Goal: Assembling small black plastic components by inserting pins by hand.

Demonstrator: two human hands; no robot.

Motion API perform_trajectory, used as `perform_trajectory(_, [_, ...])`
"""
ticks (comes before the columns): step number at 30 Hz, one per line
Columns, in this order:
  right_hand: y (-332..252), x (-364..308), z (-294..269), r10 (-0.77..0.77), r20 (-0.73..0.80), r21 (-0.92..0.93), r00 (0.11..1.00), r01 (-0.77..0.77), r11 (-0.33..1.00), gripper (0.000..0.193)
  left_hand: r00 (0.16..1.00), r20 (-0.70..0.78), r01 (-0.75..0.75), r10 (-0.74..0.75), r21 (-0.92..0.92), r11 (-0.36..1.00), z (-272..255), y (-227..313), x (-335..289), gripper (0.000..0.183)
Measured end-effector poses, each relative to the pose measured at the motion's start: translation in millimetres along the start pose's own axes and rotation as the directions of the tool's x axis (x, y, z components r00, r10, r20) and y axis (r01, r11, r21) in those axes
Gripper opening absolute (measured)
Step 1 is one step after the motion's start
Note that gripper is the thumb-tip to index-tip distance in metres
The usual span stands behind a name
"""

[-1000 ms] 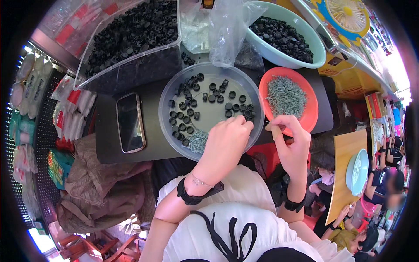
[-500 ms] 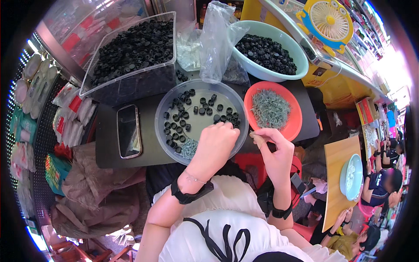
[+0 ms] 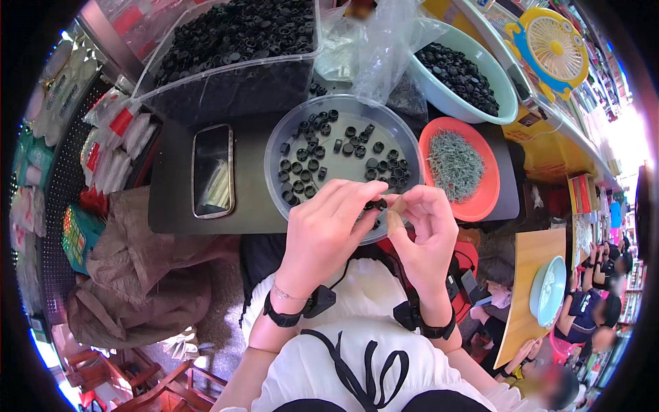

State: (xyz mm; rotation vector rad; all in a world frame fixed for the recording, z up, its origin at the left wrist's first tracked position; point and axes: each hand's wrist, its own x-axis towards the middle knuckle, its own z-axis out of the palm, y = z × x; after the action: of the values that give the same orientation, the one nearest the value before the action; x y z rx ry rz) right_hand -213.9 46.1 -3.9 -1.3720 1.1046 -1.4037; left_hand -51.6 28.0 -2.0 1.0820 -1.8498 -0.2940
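Over the near rim of a round clear tray (image 3: 272, 134), my two hands meet. My left hand (image 3: 317, 230) pinches a small black plastic cap (image 3: 371, 205) between thumb and fingers. Beside it, my right hand (image 3: 427, 230) has its thumb and forefinger closed at the cap's edge; whatever they hold is too small to make out. Many similar black caps (image 3: 313, 152) lie loose in the tray. Against the tray's right side stands a red bowl (image 3: 486, 189) heaped with small grey screws (image 3: 455, 166).
A clear bin (image 3: 226, 96) full of black caps stands at the back left, and a pale green basin (image 3: 506, 103) of them at the back right. Plastic bags (image 3: 388, 51) lie between. A phone (image 3: 213, 172) rests left on the dark table (image 3: 171, 185). People sit far right.
My left hand has risen from inside the tray with a black cap and come against my right hand. The whole view has shifted, so the tray appears farther right and higher.
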Motion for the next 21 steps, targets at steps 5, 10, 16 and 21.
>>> perform_trajectory(5, [1.7, 2.3, 8.0, 0.001, -0.031, -0.063, 1.000, -0.003, 0.998, 0.036, 0.999, -0.020, -0.034, 0.034, 0.014, 0.999, 0.7, -6.2, -3.3, 0.040])
perform_trajectory(10, [5.3, 4.5, 10.4, -0.045, -0.030, -0.177, 0.999, 0.039, 0.983, 0.034, 1.000, 0.012, -0.029, 0.029, -0.007, 1.000, 0.8, -7.8, -5.4, 0.039])
perform_trajectory(16, [6.8, 9.8, 1.5, 0.086, 0.076, -0.102, 0.993, -0.078, 0.992, 0.034, 0.999, 0.026, 0.023, -0.021, -0.062, 0.998, -1.2, -13.2, -4.1, 0.038])
perform_trajectory(21, [7.0, 14.7, -4.0, 0.184, 0.090, 0.114, 0.979, -0.194, 0.974, 0.035, 0.983, 0.070, 0.179, -0.169, -0.177, 0.968, -2.5, -12.1, -4.4, 0.033])
